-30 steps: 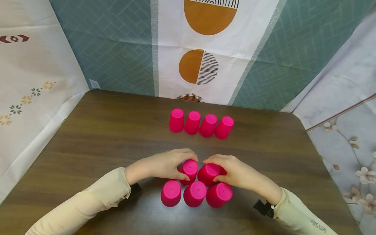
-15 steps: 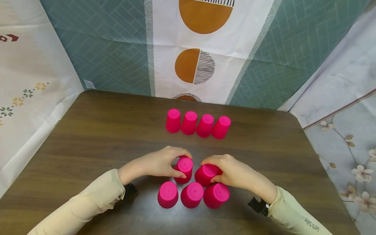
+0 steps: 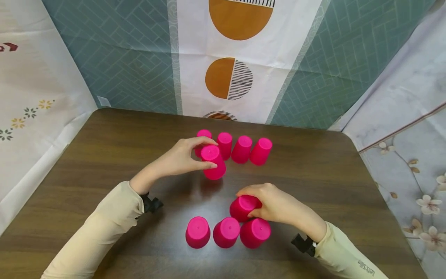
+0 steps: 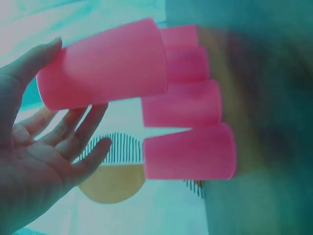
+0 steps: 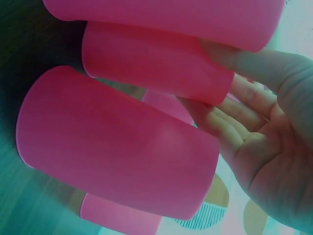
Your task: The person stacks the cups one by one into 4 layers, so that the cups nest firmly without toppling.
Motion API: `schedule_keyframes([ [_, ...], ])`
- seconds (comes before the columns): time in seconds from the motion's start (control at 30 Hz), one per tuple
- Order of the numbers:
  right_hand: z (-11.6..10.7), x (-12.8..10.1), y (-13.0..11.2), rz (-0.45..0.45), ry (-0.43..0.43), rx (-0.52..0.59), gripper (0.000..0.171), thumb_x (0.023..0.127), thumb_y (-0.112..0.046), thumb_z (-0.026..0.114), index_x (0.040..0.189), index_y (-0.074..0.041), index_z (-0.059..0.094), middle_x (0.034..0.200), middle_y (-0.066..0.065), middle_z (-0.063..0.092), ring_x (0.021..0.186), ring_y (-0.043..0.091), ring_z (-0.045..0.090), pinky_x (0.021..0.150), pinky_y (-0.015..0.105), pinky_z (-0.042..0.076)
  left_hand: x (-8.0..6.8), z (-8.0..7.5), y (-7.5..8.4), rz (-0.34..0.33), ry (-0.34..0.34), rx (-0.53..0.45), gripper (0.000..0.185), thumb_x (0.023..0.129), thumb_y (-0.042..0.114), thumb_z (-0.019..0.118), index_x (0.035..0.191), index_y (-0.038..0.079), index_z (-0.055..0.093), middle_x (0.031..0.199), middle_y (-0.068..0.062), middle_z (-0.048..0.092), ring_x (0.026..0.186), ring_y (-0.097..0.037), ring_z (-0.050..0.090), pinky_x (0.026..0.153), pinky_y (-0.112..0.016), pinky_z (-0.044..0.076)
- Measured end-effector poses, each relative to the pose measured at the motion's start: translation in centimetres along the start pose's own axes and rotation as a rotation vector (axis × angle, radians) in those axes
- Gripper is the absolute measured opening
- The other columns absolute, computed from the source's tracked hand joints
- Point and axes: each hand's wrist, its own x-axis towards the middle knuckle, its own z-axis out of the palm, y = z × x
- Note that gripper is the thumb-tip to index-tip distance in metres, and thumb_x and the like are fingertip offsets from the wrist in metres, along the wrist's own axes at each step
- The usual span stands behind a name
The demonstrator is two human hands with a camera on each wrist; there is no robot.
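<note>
My left hand [image 3: 175, 159] grips an upside-down pink plastic cup [image 3: 214, 166] between thumb and fingers, raised off the table just before a back row of cups. In the left wrist view the lifted cup [image 4: 105, 68] tilts, apart from the table. My right hand [image 3: 277, 205] grips another inverted pink cup [image 3: 240, 209], thumb on its near side; the right wrist view shows this cup [image 5: 151, 61] between two nearer cups. Three more inverted cups stand in a front row: left [image 3: 198, 233], middle [image 3: 225, 233] and right [image 3: 254, 234].
Several inverted pink cups [image 3: 241, 150] form the back row; the lifted cup and left hand partly cover the leftmost one [image 3: 204, 133]. The brown wooden table [image 3: 306, 162] ends at a patterned cloth backdrop [image 3: 139, 69]. Light cloths hang at both sides.
My left hand has lifted its cup from beside the right hand's cup and carried it forward and slightly left to the back row. The right hand keeps its grip in place.
</note>
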Motion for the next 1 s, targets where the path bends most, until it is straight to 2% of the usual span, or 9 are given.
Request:
schedule_keyframes([
  [0.2,0.0,0.5,-0.3,0.023,-0.008,-0.017,0.048,0.067,-0.012,0.083,0.111,-0.007,0.065,0.104,0.002,0.067,0.089,0.015,0.063,0.072,0.022,0.053,2.0,-1.8,-1.3,-0.045,0.096,-0.018,0.052,0.074,0.027,0.080,0.119,0.015,0.058,0.103,0.002,0.065,0.095,-0.017,0.061,0.081,-0.038,0.051],
  [0.4,0.0,0.6,-0.5,0.040,-0.016,-0.001,0.047,0.066,-0.009,0.083,0.110,-0.005,0.065,0.102,0.004,0.067,0.086,0.016,0.064,0.069,0.021,0.052,3.6,-2.3,-2.0,-0.138,0.177,-0.070,0.052,0.075,0.032,0.078,0.120,0.016,0.059,0.106,0.000,0.065,0.093,-0.017,0.063,0.079,-0.034,0.051],
  [0.47,0.0,0.7,-0.6,0.051,-0.023,0.007,0.047,0.067,-0.009,0.083,0.110,-0.005,0.065,0.103,0.003,0.067,0.085,0.015,0.064,0.069,0.020,0.052,3.9,-2.5,-1.9,-0.148,0.199,-0.087,0.051,0.075,0.032,0.078,0.119,0.016,0.059,0.104,0.000,0.065,0.091,-0.016,0.063,0.077,-0.033,0.051],
  [0.7,-0.1,0.6,-0.5,0.060,-0.027,0.000,0.047,0.067,-0.009,0.083,0.111,-0.006,0.065,0.103,0.003,0.067,0.085,0.014,0.064,0.068,0.019,0.052,5.1,-3.3,-1.4,-0.168,0.221,-0.089,0.052,0.075,0.036,0.078,0.119,0.016,0.059,0.106,0.001,0.065,0.093,-0.016,0.061,0.076,-0.034,0.049],
  [0.9,-0.1,0.5,-0.3,0.056,-0.020,0.015,0.047,0.068,-0.010,0.083,0.111,-0.006,0.065,0.102,0.002,0.067,0.084,0.013,0.063,0.069,0.018,0.052,6.1,-3.4,-0.7,-0.237,0.236,-0.125,0.053,0.075,0.036,0.077,0.122,0.017,0.058,0.109,-0.001,0.063,0.100,-0.020,0.057,0.079,-0.036,0.049],
  [1.0,0.0,0.5,-0.3,0.051,-0.019,0.026,0.047,0.068,-0.010,0.082,0.112,-0.006,0.065,0.101,0.001,0.067,0.082,0.012,0.063,0.068,0.018,0.052,6.3,-3.3,-0.7,-0.249,0.243,-0.104,0.053,0.075,0.035,0.076,0.122,0.017,0.058,0.107,-0.002,0.063,0.099,-0.020,0.056,0.077,-0.035,0.049],
])
